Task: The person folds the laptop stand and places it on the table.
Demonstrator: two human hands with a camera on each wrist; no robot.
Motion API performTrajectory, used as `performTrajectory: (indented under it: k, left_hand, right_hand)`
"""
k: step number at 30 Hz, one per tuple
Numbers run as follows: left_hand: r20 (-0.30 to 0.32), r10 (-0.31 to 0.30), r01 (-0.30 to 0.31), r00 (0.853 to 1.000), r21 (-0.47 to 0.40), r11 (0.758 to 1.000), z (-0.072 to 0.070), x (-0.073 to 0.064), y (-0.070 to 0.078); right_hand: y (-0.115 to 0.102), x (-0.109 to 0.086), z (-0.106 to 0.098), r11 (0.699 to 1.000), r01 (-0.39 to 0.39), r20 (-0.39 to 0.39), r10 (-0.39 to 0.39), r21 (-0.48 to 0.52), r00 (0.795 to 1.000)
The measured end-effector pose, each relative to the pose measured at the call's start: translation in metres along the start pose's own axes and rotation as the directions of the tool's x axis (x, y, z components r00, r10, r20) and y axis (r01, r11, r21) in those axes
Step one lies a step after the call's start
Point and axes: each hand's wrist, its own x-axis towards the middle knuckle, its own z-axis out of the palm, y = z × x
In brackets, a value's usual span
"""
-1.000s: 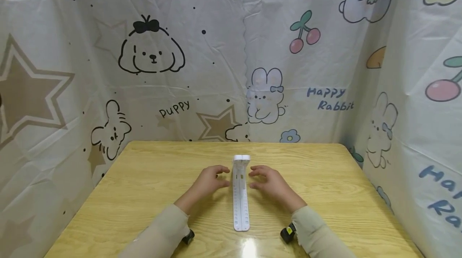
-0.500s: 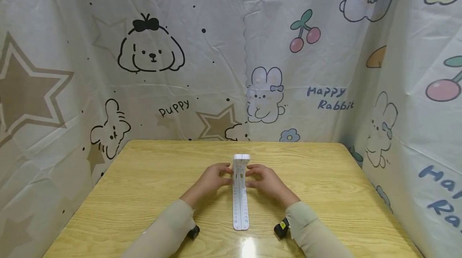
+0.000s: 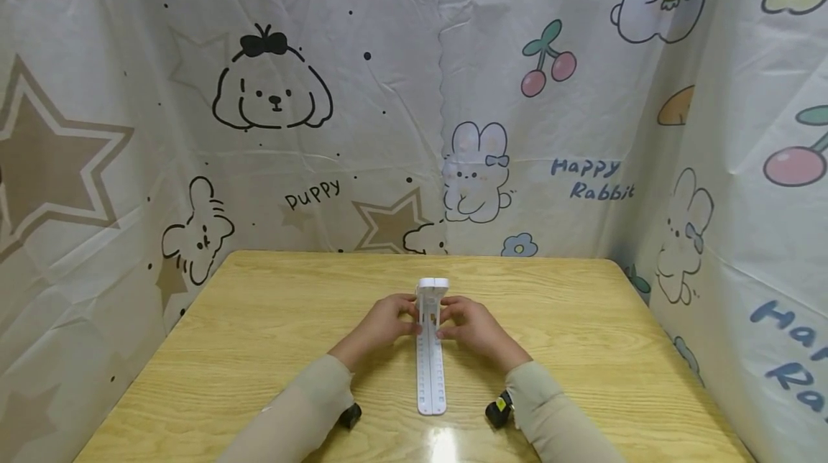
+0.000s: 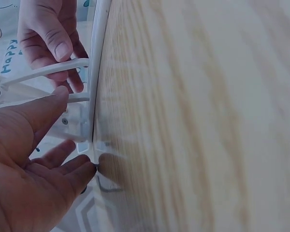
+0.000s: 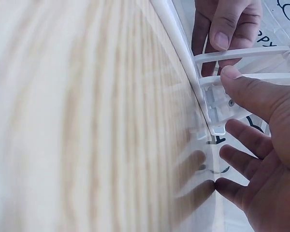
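Observation:
A white folding stand, which looks like a laptop stand (image 3: 430, 377), lies lengthwise on the table with its far end raised. Its two slotted rails lie side by side. My left hand (image 3: 390, 321) holds its left side near the raised end, thumb at a slim strut (image 4: 78, 97) and fingers round the far side. From the right, my right hand (image 3: 471, 323) mirrors this, its thumb (image 5: 232, 72) against a strut. The remaining fingers of both hands spread loosely beside the stand, close to the tabletop.
The stand is on a wood-grain table (image 3: 272, 305). Printed cloth (image 3: 388, 89) hangs around its back and sides. Below each sleeve sits a small black wrist camera, one at the left (image 3: 350, 416) and one at the right (image 3: 498, 411).
Both hands have moved inward from either side and now meet the stand's struts. The side struts show slightly apart from the rails now. The stand keeps its place on the table.

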Motion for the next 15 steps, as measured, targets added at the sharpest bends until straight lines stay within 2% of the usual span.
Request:
performTrajectory:
  k: [10,15]
  left_hand:
    - [-0.025,0.036,-0.036,0.999,0.028,0.999,0.0015,0.0024,0.0019]
    - [-0.037,0.048,-0.047,0.998,0.028,0.999,0.0022,0.0013,0.0032]
  right_hand:
    - [-0.0029,0.0028,0.0031,1.0,-0.031,-0.031,0.031,-0.003,0.999]
    - [-0.0033,0.0031,0.0037,1.0,-0.009,-0.045,0.008,-0.008,0.999]
